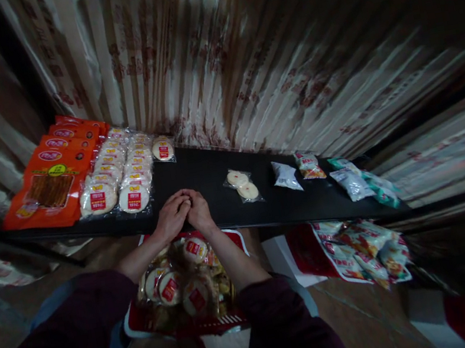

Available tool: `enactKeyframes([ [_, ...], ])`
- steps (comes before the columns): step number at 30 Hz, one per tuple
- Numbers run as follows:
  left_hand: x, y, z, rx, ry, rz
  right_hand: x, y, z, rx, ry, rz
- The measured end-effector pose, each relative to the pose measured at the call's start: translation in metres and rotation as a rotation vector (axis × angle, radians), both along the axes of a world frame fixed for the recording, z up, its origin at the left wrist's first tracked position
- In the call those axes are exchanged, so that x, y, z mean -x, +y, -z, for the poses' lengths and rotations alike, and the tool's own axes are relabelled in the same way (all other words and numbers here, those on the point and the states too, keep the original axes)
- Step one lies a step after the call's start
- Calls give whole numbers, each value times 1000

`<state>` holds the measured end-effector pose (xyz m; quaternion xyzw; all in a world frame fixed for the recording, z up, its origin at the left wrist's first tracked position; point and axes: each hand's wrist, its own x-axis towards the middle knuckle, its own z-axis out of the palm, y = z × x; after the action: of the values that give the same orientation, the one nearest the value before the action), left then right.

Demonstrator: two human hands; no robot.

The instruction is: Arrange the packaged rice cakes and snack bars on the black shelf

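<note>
Printed curtain (202, 53) behind black shelf (187, 173). Left hand (171, 216) and right hand (197, 209) meet at its front edge, both curled; cannot tell whether either holds anything. Crackers (135, 198) lie in overlapping rows just left; more fill the basket (240, 240) below.

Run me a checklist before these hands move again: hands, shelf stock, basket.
1. Hands free: cannot tell; the left hand and right hand meet at the front of the black shelf, hiding what may be between them.
2. Orange bags overlapped at the left end: ok.
3. Rows of round packs beside them, labels up: ok.
4. No pack astray: not ok; a two-piece pack lies apart, right of the hands.
5. Red basket stocked: ok, with several round packs visible.
</note>
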<state>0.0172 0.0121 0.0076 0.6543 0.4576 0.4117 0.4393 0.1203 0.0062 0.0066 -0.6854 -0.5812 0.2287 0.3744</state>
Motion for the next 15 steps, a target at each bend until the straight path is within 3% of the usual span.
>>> enactKeyframes([
  [6, 20, -53, -13, -69, 19, 119, 1, -68, -8, -74, 12, -48],
  [9, 29, -83, -16, -9, 62, 201, -7, -105, -2, -90, -44, -112],
  [12, 31, -106, -9, 92, 172, 323, -18, -129, 12, 33, -178, -151],
  [15, 26, -115, 8, 225, 322, 333, -28, -137, 29, 103, -343, -169],
])
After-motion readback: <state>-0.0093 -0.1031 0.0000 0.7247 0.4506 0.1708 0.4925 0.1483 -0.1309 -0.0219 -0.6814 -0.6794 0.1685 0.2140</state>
